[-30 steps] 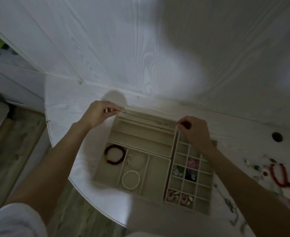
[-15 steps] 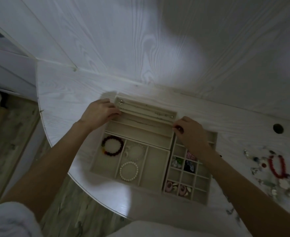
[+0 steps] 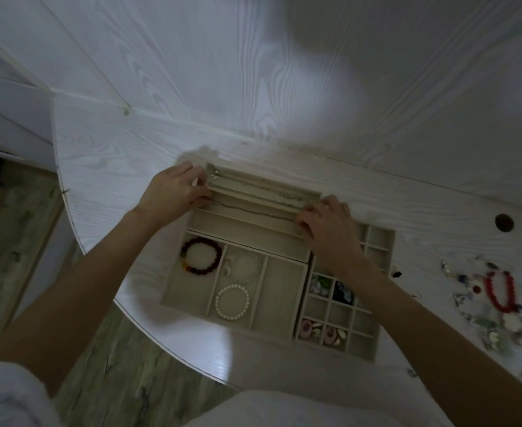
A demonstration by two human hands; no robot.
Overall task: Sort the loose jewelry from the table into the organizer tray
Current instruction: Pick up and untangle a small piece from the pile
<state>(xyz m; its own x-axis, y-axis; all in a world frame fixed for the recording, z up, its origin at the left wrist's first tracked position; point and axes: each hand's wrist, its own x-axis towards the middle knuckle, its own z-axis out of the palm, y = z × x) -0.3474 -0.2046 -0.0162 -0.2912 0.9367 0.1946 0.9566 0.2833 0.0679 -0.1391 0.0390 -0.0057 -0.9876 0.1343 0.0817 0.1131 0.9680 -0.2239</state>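
White-grained bench (image 3: pixel 124 167) carries the organizer tray (image 3: pixel 287 303). Left hand (image 3: pixel 173 192) and right hand (image 3: pixel 324 223) each pinch an end of a thin chain (image 3: pixel 253 210) over a long slot. Uneven release could tangle it; loose jewelry (image 3: pixel 496 297) waits well apart.

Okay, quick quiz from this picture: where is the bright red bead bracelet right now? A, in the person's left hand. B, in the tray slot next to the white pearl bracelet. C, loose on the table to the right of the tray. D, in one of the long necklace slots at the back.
C: the bright red bead bracelet lies among loose pieces on the table, right of the organizer tray, with neither hand touching it.
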